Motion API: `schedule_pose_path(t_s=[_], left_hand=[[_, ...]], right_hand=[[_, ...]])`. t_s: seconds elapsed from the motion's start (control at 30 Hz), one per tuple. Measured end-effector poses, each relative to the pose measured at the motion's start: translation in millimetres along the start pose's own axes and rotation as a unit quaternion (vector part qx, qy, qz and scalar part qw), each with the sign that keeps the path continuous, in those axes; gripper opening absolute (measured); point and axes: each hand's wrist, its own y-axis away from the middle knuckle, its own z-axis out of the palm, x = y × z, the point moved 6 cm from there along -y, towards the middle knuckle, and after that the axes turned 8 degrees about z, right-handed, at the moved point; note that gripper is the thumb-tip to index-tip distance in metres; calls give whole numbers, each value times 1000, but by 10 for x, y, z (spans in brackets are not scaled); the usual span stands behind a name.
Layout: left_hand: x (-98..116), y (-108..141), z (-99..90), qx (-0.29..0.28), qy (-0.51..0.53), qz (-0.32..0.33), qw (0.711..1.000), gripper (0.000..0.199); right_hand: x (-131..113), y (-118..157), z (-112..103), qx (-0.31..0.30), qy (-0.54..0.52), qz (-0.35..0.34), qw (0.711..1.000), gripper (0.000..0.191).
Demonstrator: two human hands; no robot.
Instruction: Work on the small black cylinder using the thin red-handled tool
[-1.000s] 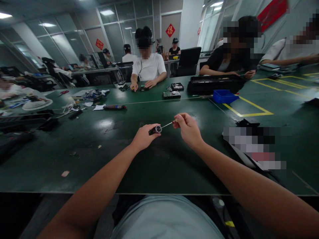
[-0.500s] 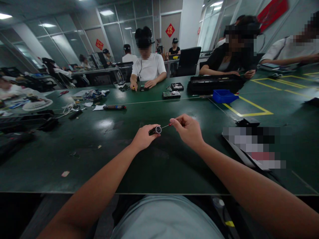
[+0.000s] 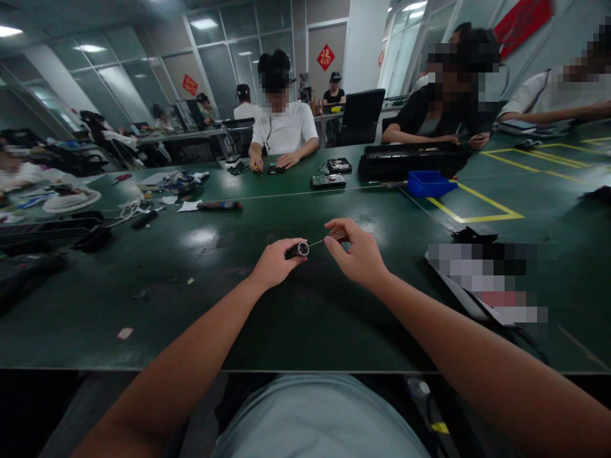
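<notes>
My left hand (image 3: 273,263) is closed round a small dark cylindrical part (image 3: 303,249) with a pale ring at its end. What the part belongs to cannot be made out. To its right, my right hand (image 3: 361,256) grips a thin screwdriver (image 3: 316,243) by its handle, mostly hidden behind the fingers. Its narrow metal shaft points left, and the tip reaches the ringed end of the part; whether it is inside is too small to tell. Both hands are above the green table (image 3: 305,318).
A blue tray (image 3: 429,184) and a long black casing (image 3: 410,161) lie beyond my right hand. Hard drives (image 3: 328,181) and a pen-shaped power screwdriver (image 3: 219,205) lie farther back. Blurred papers (image 3: 482,286) are at right. A co-worker (image 3: 285,127) sits opposite.
The fingers of my right hand have shifted on the screwdriver handle, with the index finger now more extended. My left hand and the cylindrical part stay in place.
</notes>
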Motion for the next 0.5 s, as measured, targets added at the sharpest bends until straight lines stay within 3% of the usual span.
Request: schedule_pose_path(t_s=[0.3, 0.5], left_hand=[[-5, -1, 11, -6, 5, -8, 1000, 42], [-16, 3, 8, -8, 1, -11, 1000, 42]], right_hand=[[67, -28, 17, -5, 2, 46, 999, 25], [35, -14, 19, -18, 12, 35, 999, 21]])
